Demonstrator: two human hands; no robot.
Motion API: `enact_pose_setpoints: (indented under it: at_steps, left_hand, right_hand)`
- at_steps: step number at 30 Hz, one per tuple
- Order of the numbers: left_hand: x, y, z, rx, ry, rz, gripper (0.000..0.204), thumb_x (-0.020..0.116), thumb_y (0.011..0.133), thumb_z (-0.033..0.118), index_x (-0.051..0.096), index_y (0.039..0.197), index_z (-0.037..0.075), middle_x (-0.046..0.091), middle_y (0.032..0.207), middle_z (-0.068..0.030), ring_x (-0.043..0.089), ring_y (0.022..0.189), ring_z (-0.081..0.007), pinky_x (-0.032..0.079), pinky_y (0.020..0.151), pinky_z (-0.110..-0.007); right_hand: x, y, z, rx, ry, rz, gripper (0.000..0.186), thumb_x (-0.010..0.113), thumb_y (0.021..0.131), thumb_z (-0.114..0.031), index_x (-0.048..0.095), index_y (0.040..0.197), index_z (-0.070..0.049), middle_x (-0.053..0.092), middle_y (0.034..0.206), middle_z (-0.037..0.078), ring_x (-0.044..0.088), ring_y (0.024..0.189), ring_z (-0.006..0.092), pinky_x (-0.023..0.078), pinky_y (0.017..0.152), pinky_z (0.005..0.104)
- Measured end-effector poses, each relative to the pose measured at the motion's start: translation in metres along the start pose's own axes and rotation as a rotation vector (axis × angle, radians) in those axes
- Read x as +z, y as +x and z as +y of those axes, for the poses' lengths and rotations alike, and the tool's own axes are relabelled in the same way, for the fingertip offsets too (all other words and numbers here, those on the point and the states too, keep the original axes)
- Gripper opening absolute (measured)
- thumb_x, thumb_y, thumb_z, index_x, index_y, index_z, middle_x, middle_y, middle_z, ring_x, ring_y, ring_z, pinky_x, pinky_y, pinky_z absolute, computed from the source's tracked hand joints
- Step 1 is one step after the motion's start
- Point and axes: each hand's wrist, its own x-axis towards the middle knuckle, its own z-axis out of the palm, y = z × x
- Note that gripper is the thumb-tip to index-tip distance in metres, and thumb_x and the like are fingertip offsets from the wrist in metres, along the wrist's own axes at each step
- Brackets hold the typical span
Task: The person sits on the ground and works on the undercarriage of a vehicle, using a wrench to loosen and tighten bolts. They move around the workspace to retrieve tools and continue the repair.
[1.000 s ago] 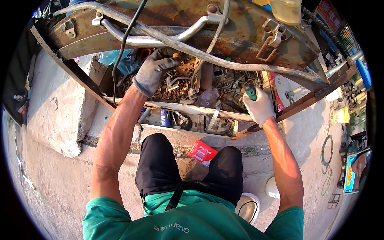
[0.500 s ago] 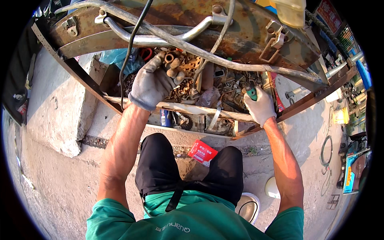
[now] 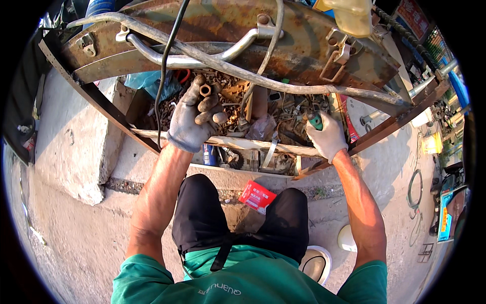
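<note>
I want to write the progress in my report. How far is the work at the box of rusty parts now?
Done: the left hand has picked a few short rusty metal pieces and holds them up over the box of rusty parts. In hand: the right hand grips a green-handled tool at the box. Left: many parts are in the box, unsorted.

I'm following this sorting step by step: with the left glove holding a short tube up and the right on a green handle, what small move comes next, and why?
Probably turn the short metal tube in the left hand to check its open end. It is lifted clear of the heap of rusty parts, pinched at the fingertips, while the right hand just grips the green-handled tool low in the tray.
</note>
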Motion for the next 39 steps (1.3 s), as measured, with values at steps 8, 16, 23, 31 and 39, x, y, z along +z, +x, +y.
enact_pose_setpoints:
  at_steps: [8, 16, 23, 31, 39]
  left_hand:
    - [-0.012, 0.013, -0.022, 0.138, 0.698, 0.292, 0.026, 0.060, 0.100, 0.032, 0.063, 0.108, 0.007, 0.063, 0.081, -0.0050, 0.056, 0.066, -0.0151, 0.049, 0.065, -0.030]
    - [-0.048, 0.007, -0.027, 0.128, 1.291, 0.094, 0.036, 0.059, 0.100, 0.021, 0.060, 0.129, 0.001, 0.068, 0.113, -0.0171, 0.068, 0.097, -0.0269, 0.057, 0.082, -0.037]
    - [-0.049, 0.011, -0.015, 0.764, 2.586, -0.231, 0.040, 0.042, 0.103, 0.012, 0.055, 0.141, 0.006, 0.060, 0.133, -0.0256, 0.063, 0.115, -0.0395, 0.056, 0.092, -0.045]
    - [0.036, 0.011, -0.038, 0.269, 2.250, 0.257, 0.038, 0.050, 0.103, 0.016, 0.056, 0.137, 0.002, 0.063, 0.129, -0.0200, 0.065, 0.110, -0.0306, 0.056, 0.088, -0.040]
    - [0.158, -0.100, -0.041, -0.499, 1.534, 0.785, 0.030, 0.058, 0.101, 0.022, 0.062, 0.120, 0.000, 0.069, 0.111, -0.0139, 0.067, 0.088, -0.0201, 0.057, 0.074, -0.033]
  right_hand:
    - [-0.020, -0.007, 0.000, 0.027, -0.096, -0.075, 0.025, 0.064, 0.079, -0.025, 0.065, 0.098, -0.008, 0.069, 0.087, 0.017, 0.067, 0.083, 0.0339, 0.052, 0.077, 0.0452]
    - [-0.035, -0.023, 0.002, -0.143, -0.084, -0.026, 0.030, 0.063, 0.073, -0.022, 0.068, 0.099, -0.007, 0.071, 0.097, 0.017, 0.068, 0.095, 0.0387, 0.053, 0.083, 0.0482]
    - [-0.004, -0.008, 0.013, -0.347, -0.064, 0.221, 0.031, 0.071, 0.064, -0.019, 0.065, 0.090, -0.003, 0.066, 0.083, 0.015, 0.067, 0.087, 0.0369, 0.054, 0.077, 0.0470]
    - [-0.062, -0.068, -0.062, -0.429, 0.315, 0.238, 0.027, 0.070, 0.065, -0.019, 0.066, 0.089, -0.009, 0.064, 0.085, 0.014, 0.064, 0.082, 0.0369, 0.049, 0.068, 0.0487]
    - [-0.121, -0.348, -0.093, 0.766, 0.874, -0.040, 0.025, 0.067, 0.081, -0.015, 0.067, 0.104, -0.006, 0.069, 0.092, 0.009, 0.066, 0.083, 0.0228, 0.053, 0.071, 0.0362]
